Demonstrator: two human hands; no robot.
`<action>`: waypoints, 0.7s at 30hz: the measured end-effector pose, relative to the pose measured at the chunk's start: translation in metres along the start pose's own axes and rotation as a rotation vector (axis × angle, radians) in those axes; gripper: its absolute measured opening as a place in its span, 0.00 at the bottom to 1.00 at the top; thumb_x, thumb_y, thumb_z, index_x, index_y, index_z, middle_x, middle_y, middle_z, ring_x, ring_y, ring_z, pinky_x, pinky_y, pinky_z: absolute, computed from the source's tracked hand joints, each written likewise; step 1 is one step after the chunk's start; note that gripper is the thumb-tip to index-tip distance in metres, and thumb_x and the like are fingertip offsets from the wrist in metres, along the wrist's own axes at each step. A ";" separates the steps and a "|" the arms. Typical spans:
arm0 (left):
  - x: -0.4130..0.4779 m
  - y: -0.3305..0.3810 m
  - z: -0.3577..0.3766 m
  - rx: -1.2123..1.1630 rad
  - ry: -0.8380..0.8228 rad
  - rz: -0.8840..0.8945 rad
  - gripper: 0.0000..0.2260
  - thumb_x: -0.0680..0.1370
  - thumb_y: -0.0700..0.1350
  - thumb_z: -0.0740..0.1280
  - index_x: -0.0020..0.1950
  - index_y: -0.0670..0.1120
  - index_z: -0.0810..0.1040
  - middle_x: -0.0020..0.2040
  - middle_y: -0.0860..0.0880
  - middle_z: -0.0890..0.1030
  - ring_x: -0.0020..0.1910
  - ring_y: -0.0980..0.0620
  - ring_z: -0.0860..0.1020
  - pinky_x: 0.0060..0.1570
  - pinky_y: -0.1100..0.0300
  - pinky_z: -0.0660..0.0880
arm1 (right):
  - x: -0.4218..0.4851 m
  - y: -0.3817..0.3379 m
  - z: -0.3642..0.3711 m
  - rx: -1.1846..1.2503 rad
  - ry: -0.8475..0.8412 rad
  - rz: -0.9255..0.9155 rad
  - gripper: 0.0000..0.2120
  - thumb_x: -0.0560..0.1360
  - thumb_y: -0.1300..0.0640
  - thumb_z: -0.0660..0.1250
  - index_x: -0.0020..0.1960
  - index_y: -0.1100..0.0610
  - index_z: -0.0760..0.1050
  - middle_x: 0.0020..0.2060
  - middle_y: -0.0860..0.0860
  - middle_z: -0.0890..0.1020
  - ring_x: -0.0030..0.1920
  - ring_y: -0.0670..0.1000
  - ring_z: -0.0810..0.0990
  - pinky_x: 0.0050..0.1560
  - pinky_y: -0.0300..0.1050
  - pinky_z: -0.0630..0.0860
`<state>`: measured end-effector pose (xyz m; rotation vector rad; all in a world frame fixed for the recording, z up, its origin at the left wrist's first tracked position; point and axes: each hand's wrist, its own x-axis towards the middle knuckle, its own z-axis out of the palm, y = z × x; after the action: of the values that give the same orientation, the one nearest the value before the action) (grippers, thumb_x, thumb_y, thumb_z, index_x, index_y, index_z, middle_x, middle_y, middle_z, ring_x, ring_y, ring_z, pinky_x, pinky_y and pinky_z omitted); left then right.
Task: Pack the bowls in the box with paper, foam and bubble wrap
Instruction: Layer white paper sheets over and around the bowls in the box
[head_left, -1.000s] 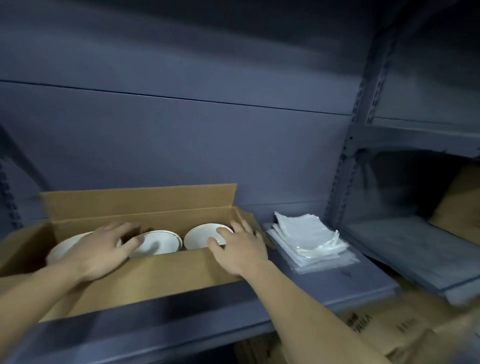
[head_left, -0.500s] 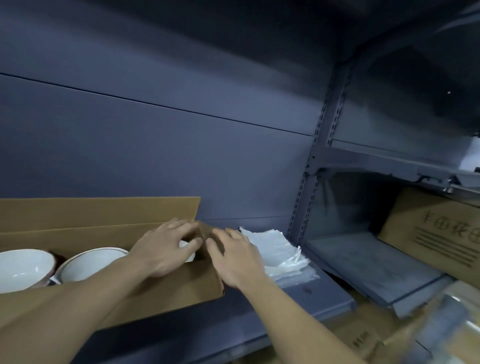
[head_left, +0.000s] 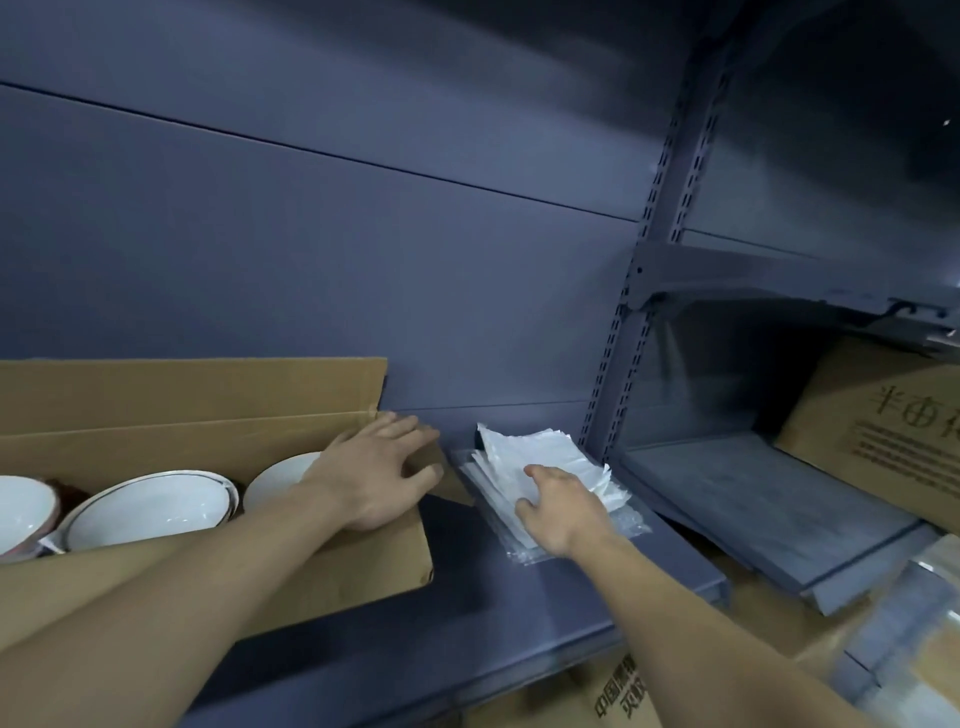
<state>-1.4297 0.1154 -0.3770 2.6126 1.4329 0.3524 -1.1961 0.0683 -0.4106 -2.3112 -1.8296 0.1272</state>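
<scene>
An open cardboard box (head_left: 332, 571) stands on the blue shelf at the left. Three white bowls lie inside: one at the left edge (head_left: 21, 512), a middle bowl (head_left: 150, 509) and a right bowl (head_left: 280, 475), partly hidden by my arm. My left hand (head_left: 374, 478) rests flat on the box's right end flap, fingers straight. To the right lies a stack of white wrapping sheets (head_left: 530, 462) on clear bubble wrap (head_left: 631, 525). My right hand (head_left: 558, 506) lies on top of that stack, fingers spread; I cannot see whether it pinches a sheet.
The shelf (head_left: 519, 623) has a front edge just below my arms. A slotted upright post (head_left: 631, 332) divides it from a lower bay at the right holding a printed carton (head_left: 893, 441). More cartons (head_left: 618, 696) sit beneath the shelf.
My right hand left the box's end and moved right onto the sheet stack. My left hand shifted from the bowls to the right end flap. The view swung right.
</scene>
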 end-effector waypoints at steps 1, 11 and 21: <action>0.003 -0.002 0.000 0.003 -0.018 -0.001 0.26 0.81 0.62 0.51 0.79 0.60 0.54 0.80 0.58 0.52 0.79 0.57 0.46 0.77 0.50 0.49 | 0.002 0.002 0.004 0.004 0.000 0.009 0.26 0.81 0.49 0.56 0.77 0.54 0.60 0.74 0.52 0.67 0.73 0.54 0.65 0.70 0.49 0.66; 0.020 0.016 0.010 -0.003 0.003 0.076 0.26 0.81 0.62 0.54 0.78 0.59 0.57 0.80 0.56 0.54 0.79 0.57 0.47 0.76 0.54 0.47 | 0.002 0.011 0.018 0.058 0.165 -0.016 0.19 0.81 0.57 0.55 0.68 0.54 0.75 0.59 0.56 0.82 0.59 0.56 0.79 0.58 0.45 0.76; 0.012 0.013 0.007 -0.117 0.182 0.127 0.28 0.81 0.56 0.59 0.80 0.53 0.56 0.79 0.51 0.60 0.79 0.54 0.54 0.75 0.57 0.53 | 0.002 -0.007 -0.015 0.407 0.398 0.048 0.16 0.77 0.60 0.58 0.30 0.58 0.68 0.25 0.52 0.70 0.33 0.58 0.69 0.36 0.50 0.65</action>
<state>-1.4111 0.1185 -0.3789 2.6394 1.2558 0.6833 -1.1996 0.0701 -0.3942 -1.9316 -1.4032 0.0365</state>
